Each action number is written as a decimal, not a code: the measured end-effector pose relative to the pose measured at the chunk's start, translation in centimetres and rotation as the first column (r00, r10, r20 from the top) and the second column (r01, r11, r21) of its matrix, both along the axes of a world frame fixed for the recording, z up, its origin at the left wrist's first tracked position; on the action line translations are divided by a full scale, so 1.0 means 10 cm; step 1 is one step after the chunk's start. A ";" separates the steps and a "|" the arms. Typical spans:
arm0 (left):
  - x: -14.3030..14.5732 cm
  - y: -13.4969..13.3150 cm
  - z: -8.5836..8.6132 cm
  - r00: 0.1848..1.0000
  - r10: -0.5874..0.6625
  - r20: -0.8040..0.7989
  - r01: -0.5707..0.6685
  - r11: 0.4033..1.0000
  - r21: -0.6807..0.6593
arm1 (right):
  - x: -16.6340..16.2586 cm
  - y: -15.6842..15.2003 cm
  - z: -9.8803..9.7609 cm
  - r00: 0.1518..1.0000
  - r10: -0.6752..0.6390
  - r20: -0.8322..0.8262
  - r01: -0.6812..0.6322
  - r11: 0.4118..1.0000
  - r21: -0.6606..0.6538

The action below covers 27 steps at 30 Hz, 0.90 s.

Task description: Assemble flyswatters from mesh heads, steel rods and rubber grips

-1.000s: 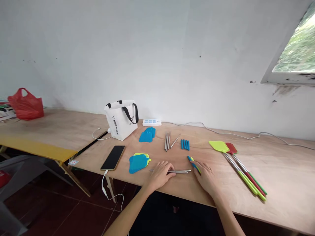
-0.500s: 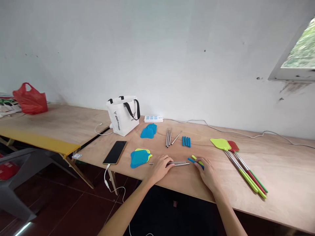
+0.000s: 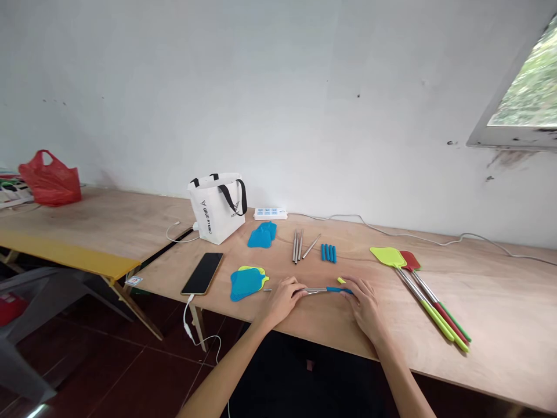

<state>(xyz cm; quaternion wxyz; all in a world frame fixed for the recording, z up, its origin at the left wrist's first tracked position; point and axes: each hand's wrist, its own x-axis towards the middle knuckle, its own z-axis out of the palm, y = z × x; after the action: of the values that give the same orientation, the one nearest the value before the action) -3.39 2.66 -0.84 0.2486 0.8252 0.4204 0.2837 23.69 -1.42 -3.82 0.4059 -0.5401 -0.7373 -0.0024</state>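
Our left hand (image 3: 282,299) holds a metal rod (image 3: 316,289) on the table (image 3: 500,302); our right hand (image 3: 365,303) seems to pinch its blue grip (image 3: 338,289).

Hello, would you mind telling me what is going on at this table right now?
A person's left hand rests on a thin metal rod lying on the wooden table. Their right hand touches a blue grip at the rod's right end. Long-handled fly swatters lie farther right.

Phone (image 3: 202,273) left of rod (image 3: 315,289); bag (image 3: 217,206) behind phone.
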 end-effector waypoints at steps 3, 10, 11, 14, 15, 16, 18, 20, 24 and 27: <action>0.00 0.00 0.00 1.000 -0.008 0.004 0.008 1.000 0.002 | 0.00 -0.01 0.03 1.000 0.006 -0.013 -0.006 1.000 0.002; 0.00 0.01 -0.03 1.000 -0.019 0.010 0.019 0.999 0.026 | -0.01 0.00 0.05 0.999 -0.002 -0.043 0.002 1.000 0.006; -0.01 0.01 -0.03 1.000 -0.021 0.010 0.021 0.999 0.026 | -0.01 0.00 0.04 0.999 -0.002 -0.053 0.001 1.000 -0.003; -0.02 0.01 -0.01 1.000 -0.024 0.011 0.024 0.999 0.022 | 0.00 0.02 0.02 0.997 0.009 -0.075 -0.012 0.999 -0.030; -0.02 0.01 -0.01 1.000 -0.026 0.011 0.025 0.999 0.020 | 0.01 0.02 0.02 0.997 0.015 -0.078 -0.018 0.999 -0.035; -0.02 0.01 0.00 1.000 -0.028 0.011 0.028 0.999 0.020 | 0.01 0.02 0.02 0.997 0.021 -0.078 -0.024 0.999 -0.038; -0.02 0.01 0.00 0.999 -0.032 0.010 0.032 0.999 0.031 | 0.01 0.02 0.02 0.997 0.032 -0.066 -0.035 0.999 -0.041; -0.02 0.01 -0.01 0.999 -0.044 -0.009 0.045 0.997 0.062 | 0.00 0.02 0.02 0.998 0.049 -0.031 -0.051 0.998 -0.043; -0.01 0.01 -0.05 0.996 -0.070 -0.063 0.077 0.989 0.126 | -0.08 0.01 0.01 0.995 0.095 0.034 -0.095 0.996 0.000; -0.01 0.01 -0.07 0.994 -0.103 -0.037 0.107 0.988 0.110 | -0.19 -0.01 0.02 0.992 0.114 0.049 -0.116 0.993 0.025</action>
<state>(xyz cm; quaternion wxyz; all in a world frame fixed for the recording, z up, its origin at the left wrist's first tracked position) -3.46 2.76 -1.57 0.2101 0.8631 0.3637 0.2803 21.81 -1.50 -3.63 0.3953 -0.4908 -0.7764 -0.0019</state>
